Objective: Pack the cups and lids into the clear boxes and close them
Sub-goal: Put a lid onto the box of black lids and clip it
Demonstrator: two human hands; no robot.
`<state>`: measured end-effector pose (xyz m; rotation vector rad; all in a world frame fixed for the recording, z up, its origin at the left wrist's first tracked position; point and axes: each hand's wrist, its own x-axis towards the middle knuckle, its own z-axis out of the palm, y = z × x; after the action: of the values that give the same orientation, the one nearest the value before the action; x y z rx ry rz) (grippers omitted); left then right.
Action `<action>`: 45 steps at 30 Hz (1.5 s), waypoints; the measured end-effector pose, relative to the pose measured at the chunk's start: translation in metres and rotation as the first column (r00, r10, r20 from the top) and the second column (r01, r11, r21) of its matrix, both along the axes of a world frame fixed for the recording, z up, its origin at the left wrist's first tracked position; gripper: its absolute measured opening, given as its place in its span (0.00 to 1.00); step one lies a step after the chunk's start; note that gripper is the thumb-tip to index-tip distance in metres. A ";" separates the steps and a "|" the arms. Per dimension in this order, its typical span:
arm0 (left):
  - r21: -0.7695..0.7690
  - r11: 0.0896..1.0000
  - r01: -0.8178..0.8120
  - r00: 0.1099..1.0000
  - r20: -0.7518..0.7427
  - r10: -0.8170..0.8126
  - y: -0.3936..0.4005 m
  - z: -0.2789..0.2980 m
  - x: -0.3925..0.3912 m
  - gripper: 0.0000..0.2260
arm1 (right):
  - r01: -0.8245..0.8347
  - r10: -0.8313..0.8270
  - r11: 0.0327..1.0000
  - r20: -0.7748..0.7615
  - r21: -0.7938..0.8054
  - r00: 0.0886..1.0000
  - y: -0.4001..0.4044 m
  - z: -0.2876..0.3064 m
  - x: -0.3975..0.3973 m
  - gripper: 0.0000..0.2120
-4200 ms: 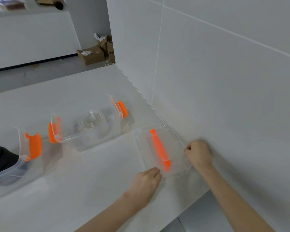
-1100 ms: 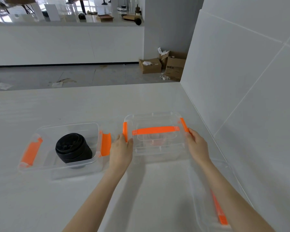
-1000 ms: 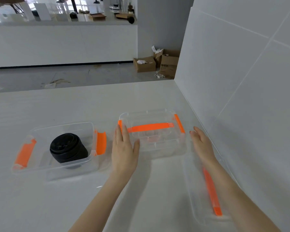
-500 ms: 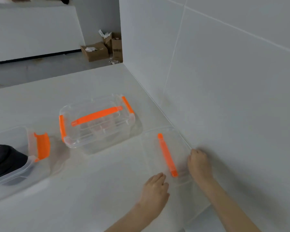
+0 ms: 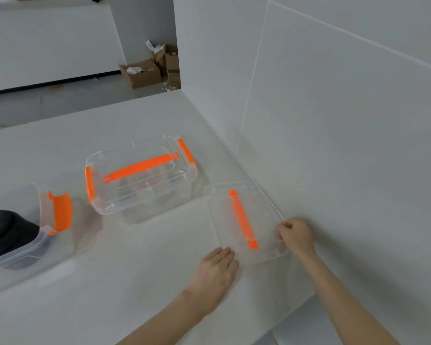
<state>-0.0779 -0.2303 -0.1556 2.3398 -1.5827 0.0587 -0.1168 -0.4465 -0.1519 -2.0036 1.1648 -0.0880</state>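
A loose clear lid point(image 5: 224, 220) with an orange handle lies on the white counter against the tiled wall. My right hand point(image 5: 296, 236) pinches its right edge with curled fingers. My left hand point(image 5: 217, 268) lies palm down, its fingertips on the lid's near left corner. Further left stands a clear box point(image 5: 139, 192) with its orange-handled lid on and both orange side clips point(image 5: 89, 185) down. At the far left an open clear box point(image 5: 45, 235) holds a black cup point(image 5: 5, 232), partly cut off by the frame.
The tiled wall point(image 5: 334, 145) rises right beside the loose lid. The counter's front edge point(image 5: 271, 327) runs just below my wrists. Cardboard boxes point(image 5: 144, 73) sit on the floor far behind the counter.
Both hands left the sides of the lidded box and came down to the loose lid by the wall. My right hand's fingers have curled onto its edge.
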 end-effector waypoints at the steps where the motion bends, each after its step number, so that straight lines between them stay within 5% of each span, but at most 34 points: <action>1: -0.045 0.999 -0.018 1.000 -0.023 0.017 0.005 0.011 0.005 0.13 | 0.090 -0.110 0.972 0.081 0.217 0.991 -0.002 0.005 0.004 0.13; 3: -0.109 0.992 -0.066 0.986 -0.157 0.048 0.014 0.043 0.011 0.09 | 0.176 -0.354 0.738 0.151 0.652 0.923 -0.002 0.012 0.010 0.14; 5: -0.217 0.950 -0.225 0.919 -0.372 0.133 0.026 0.081 0.015 0.08 | 0.091 -0.469 0.547 0.215 0.832 0.857 0.001 0.018 0.018 0.13; 9: -0.263 0.698 -0.666 0.466 -0.877 0.115 0.055 0.142 0.022 0.05 | -0.047 -0.455 0.477 0.292 0.878 0.842 0.026 0.032 0.028 0.19; 11: -0.253 0.578 -0.776 0.272 -0.961 -0.056 0.079 0.157 0.030 0.06 | -0.146 -0.456 0.464 0.377 0.874 0.806 0.050 0.045 0.037 0.17; 14: -0.208 0.433 -0.877 0.139 -0.973 -0.185 0.119 0.159 0.040 0.07 | -0.210 -0.417 0.594 0.520 0.777 0.745 0.088 0.069 0.052 0.10; 18: -0.167 0.243 -0.955 0.180 -0.983 0.030 0.174 0.141 0.041 0.07 | -0.306 -0.275 0.738 0.682 0.601 0.677 0.131 0.097 0.076 0.05; 22: -0.103 0.233 -0.967 0.192 -0.895 0.402 0.236 0.112 0.038 0.10 | -0.403 -0.101 0.778 0.729 0.482 0.678 0.186 0.108 0.113 0.08; 28: -0.152 0.111 -0.982 0.188 -0.748 0.636 0.315 0.109 0.051 0.15 | -0.560 0.283 0.798 0.682 0.224 0.675 0.276 0.106 0.157 0.04; 31: -0.148 0.033 -0.988 0.123 -0.654 0.747 0.351 0.110 0.067 0.13 | -0.579 0.441 0.815 0.620 0.026 0.649 0.322 0.104 0.181 0.12; 34: -0.096 -0.046 -0.994 0.019 -0.592 0.806 0.373 0.112 0.086 0.11 | -0.567 0.529 0.814 0.566 -0.127 0.632 0.358 0.098 0.200 0.21; 36: -0.076 -0.074 -0.994 -0.016 -0.576 0.817 0.381 0.109 0.097 0.10 | -0.567 0.540 0.813 0.535 -0.132 0.650 0.372 0.090 0.209 0.16; 43: -0.054 -0.064 -0.996 -0.023 -0.562 0.827 0.394 0.087 0.117 0.10 | -0.601 0.600 0.785 0.420 -0.149 0.681 0.388 0.056 0.223 0.07; 45: -0.052 -0.067 -0.996 -0.026 -0.563 0.826 0.395 0.085 0.120 0.11 | -0.607 0.614 0.778 0.397 -0.161 0.682 0.388 0.052 0.225 0.12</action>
<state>0.0424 0.1650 -0.0702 2.2670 0.6024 0.2578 0.1084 -0.0588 -0.0994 -2.1421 0.1722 -0.1870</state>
